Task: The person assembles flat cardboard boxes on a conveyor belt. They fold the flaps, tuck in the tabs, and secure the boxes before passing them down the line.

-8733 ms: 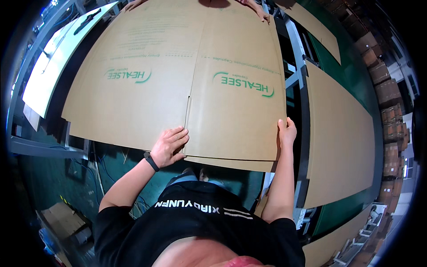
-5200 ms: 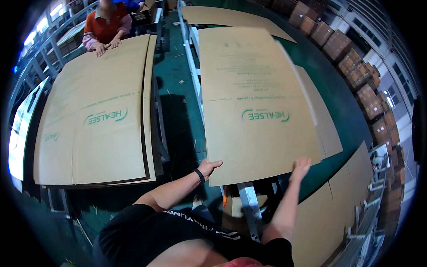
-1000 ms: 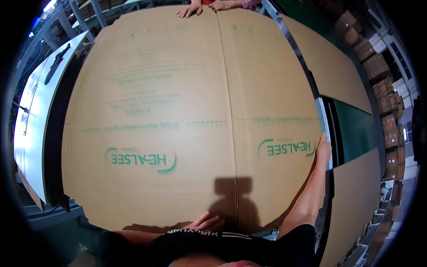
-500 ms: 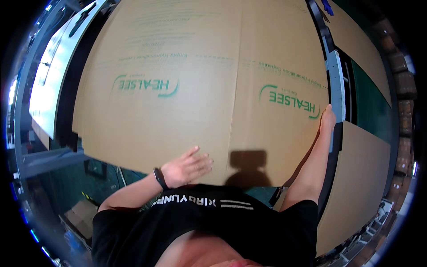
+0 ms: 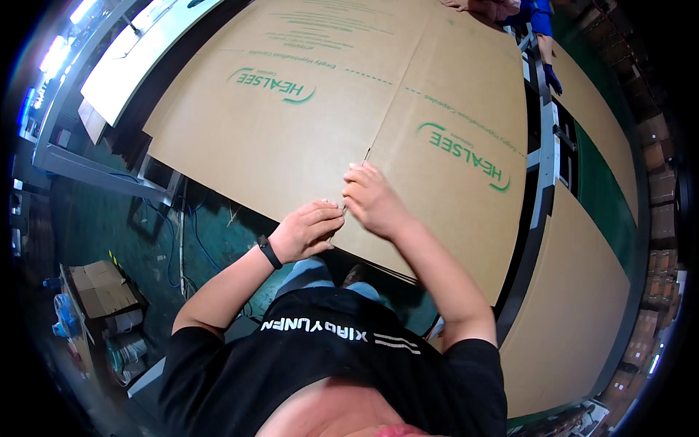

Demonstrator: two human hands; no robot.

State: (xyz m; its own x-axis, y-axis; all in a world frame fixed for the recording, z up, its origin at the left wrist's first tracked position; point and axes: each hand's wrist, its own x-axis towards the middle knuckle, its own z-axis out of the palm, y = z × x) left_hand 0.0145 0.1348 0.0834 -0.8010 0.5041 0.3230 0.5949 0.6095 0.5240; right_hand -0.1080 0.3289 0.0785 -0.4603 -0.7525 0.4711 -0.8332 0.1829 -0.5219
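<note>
A large brown cardboard sheet [image 5: 262,153] with green print lies before me, a crease running from its far side toward its near edge. My left hand [image 5: 309,229] is at that near edge, fingers curled together over the board where the crease meets it. Just right of it and slightly farther in, my right hand [image 5: 373,200] is closed over the crease line, its fingertips almost meeting the left ones. A short dark line shows in the board just beyond the right fingers. Whatever thin thing lies between the fingertips is too small to make out.
Grey metal rails [image 5: 546,171] run along the right, with another brown sheet [image 5: 575,291] past them. A co-worker's hand [image 5: 455,4] rests on the far edge. A white panel [image 5: 138,65] stands at the left, and an open carton [image 5: 98,280] sits lower left.
My right hand has left the sheet's right edge and come in to the middle crease. My left hand has lowered from above the board and curled. The sheet appears turned in view.
</note>
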